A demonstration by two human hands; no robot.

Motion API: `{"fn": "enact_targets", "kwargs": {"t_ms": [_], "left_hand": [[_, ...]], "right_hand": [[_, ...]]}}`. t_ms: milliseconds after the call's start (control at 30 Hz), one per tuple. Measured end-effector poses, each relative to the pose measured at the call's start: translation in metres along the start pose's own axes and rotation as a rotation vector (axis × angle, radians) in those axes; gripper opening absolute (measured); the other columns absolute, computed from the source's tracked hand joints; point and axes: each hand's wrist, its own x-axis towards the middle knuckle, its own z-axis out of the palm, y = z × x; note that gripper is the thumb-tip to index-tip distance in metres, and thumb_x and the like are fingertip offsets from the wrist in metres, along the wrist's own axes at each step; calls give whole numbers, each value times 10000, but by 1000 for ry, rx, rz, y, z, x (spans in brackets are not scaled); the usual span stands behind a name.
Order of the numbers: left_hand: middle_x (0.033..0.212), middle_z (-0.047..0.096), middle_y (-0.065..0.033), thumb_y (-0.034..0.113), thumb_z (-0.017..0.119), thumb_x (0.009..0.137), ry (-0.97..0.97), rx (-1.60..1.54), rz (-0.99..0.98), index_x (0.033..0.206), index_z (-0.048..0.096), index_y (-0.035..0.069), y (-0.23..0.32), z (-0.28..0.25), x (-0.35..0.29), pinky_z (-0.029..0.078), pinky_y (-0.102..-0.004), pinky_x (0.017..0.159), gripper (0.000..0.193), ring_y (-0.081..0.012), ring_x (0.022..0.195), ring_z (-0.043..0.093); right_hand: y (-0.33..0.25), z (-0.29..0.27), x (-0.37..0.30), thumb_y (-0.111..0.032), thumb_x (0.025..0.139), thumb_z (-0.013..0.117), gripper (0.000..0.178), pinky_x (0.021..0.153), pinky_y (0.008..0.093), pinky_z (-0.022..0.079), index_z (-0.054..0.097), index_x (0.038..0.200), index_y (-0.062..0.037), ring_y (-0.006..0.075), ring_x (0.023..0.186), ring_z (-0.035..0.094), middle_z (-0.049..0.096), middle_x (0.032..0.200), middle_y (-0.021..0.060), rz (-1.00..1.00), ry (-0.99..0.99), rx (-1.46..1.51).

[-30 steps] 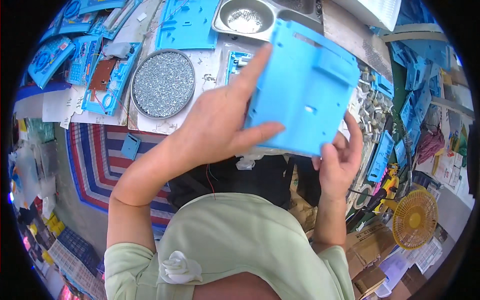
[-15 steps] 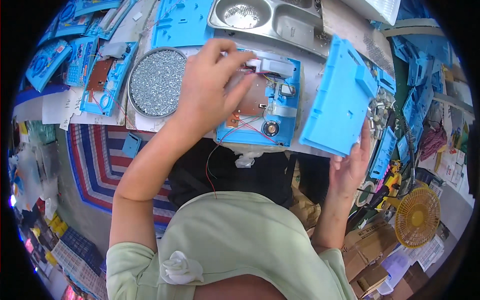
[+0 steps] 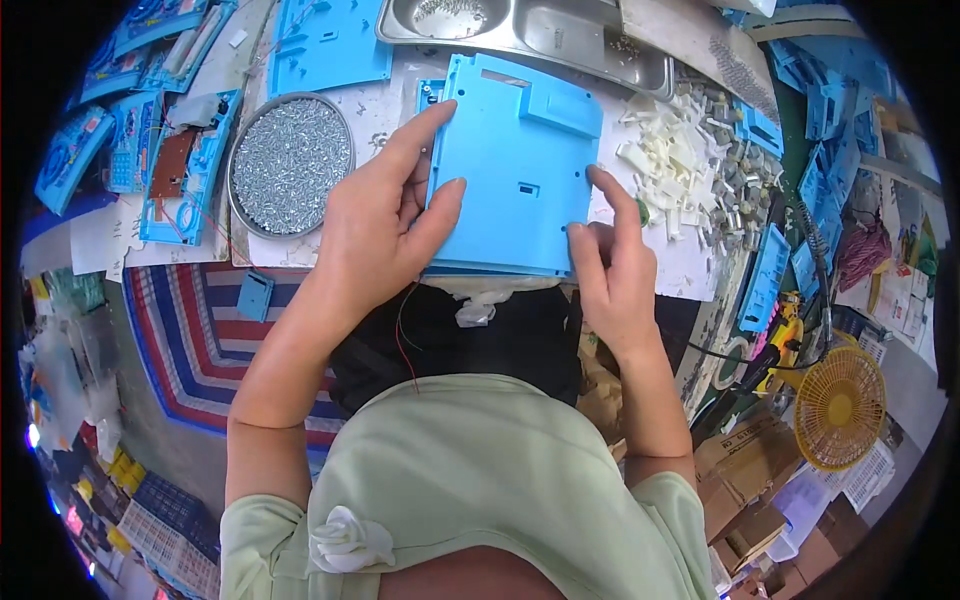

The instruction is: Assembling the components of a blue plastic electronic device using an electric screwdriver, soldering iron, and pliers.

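Note:
A blue plastic cover [image 3: 500, 215], with a raised block near its far right corner and a small slot in the middle, lies over a blue housing [image 3: 430, 93]. Only slivers of that housing show at the cover's edges, and the parts inside it are hidden. My left hand [image 3: 380, 225] is closed on the cover's left edge, thumb on top. On the opposite edge, my right hand [image 3: 618, 275] grips with bent fingers, the fingertips by the corner holes. Thin red and dark wires [image 3: 401, 335] hang out at the near left, below my left hand.
A round tin of small screws [image 3: 290, 165] stands to the left. Beyond it lies an open blue housing with a brown board [image 3: 172, 165]. A steel compartment tray [image 3: 500, 32] is at the back. White plastic pieces [image 3: 670, 165] and metal parts are heaped right, near a yellow fan [image 3: 840, 410].
The cover has come from the right onto the housing, hiding its board and speaker. My left hand has left the white part inside and taken the cover's left edge.

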Motion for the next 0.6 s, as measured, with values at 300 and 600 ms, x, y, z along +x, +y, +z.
{"fn": "enact_targets", "kwargs": {"t_ms": [300,600], "left_hand": [[696,486,-12,69,720,884,56,62,-58,1424,553,10,-3,1,-20,397,-266,528,569,-115,559,455],[716,504,-10,35,713,900,104,49,-57,1392,587,-16,-3,8,-45,398,-243,524,511,-88,557,438]], "right_hand": [[5,-7,11,-101,952,668,493,559,326,455,556,1428,-44,209,534,550,552,645,91,-188,-104,-64],[10,-13,10,-51,917,691,527,567,328,467,578,1432,-34,213,544,547,559,655,101,-174,-153,-7]]}}
